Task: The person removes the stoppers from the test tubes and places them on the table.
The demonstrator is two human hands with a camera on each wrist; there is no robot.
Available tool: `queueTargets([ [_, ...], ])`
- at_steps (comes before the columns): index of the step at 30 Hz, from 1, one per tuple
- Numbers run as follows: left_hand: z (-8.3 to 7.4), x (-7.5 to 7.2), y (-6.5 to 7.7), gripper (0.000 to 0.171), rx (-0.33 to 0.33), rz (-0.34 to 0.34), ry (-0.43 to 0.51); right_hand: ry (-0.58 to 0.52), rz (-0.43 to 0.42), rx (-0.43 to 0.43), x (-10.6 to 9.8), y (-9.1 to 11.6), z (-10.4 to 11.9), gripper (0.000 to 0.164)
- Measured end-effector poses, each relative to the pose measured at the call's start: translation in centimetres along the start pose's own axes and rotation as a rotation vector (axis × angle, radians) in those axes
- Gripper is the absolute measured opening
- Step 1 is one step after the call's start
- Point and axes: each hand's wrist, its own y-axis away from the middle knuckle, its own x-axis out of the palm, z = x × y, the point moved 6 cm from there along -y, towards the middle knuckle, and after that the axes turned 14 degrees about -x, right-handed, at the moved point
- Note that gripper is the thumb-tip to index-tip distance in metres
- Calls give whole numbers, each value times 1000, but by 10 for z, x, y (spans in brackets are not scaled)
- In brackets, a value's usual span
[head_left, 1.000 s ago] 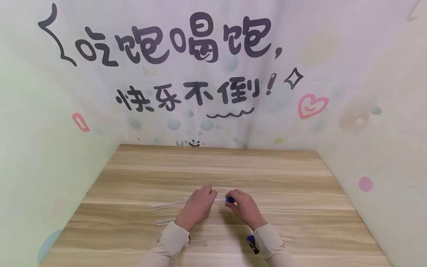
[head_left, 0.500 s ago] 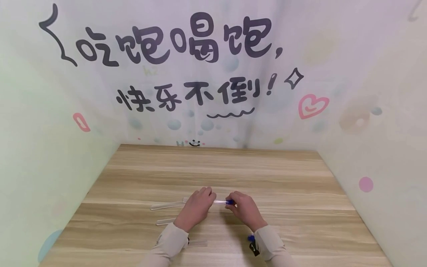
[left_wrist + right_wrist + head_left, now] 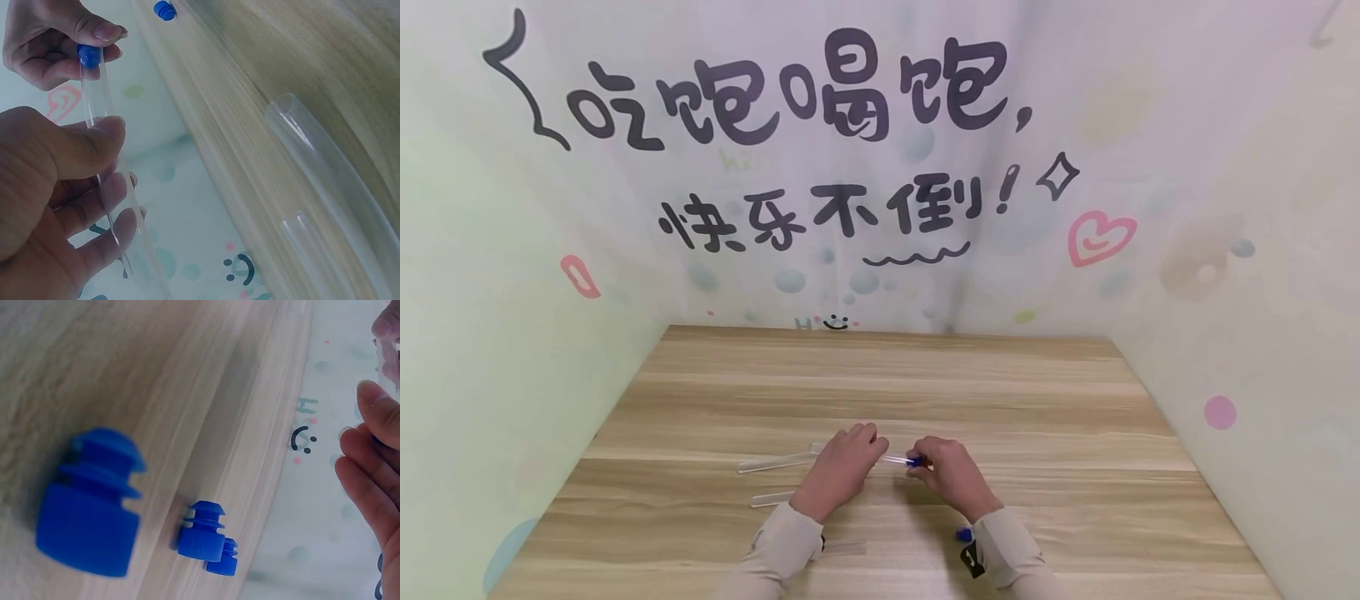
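Observation:
My left hand point(image 3: 847, 462) grips a clear test tube point(image 3: 97, 103), thumb on one side and fingers curled round the other. At the tube's mouth sits a blue ribbed stopper point(image 3: 89, 56), part of it showing through the clear wall. Thumb and fingers of my right hand point(image 3: 951, 471) pinch that stopper. The tube slants slightly down toward the right hand in the head view, and the left hand hides its middle. In the right wrist view, the right-hand fingers mostly cover the stopper.
More clear tubes lie on the wooden table, one point(image 3: 775, 463) left of the left hand, another point(image 3: 771, 499) by the left cuff, a third point(image 3: 846, 547) nearer. Loose blue stoppers point(image 3: 90, 506) lie by the right forearm. A printed wall cloth point(image 3: 737, 275) borders the table.
The right hand and the stopper have moved slightly toward the person, tilting the tube's right end with them. The left hand has shifted only a little. Loose tubes and stoppers have not moved.

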Motion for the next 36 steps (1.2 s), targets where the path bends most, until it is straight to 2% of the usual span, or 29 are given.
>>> queueTargets([
  [9,0,2,0,24,-7,41,35,15,-17,26,1,2,0,18],
  [20,-5,4,3,16,-4,-21,46,93,-26,83,2,8,-1,19],
  [28,-5,10,3,11,-20,57,104,79,1,114,3,10,-4,18],
  [32,-3,10,3,10,-24,63,117,43,26,102,4,8,-5,17],
  [36,-1,11,4,11,-19,103,145,8,53,95,5,8,-5,15],
])
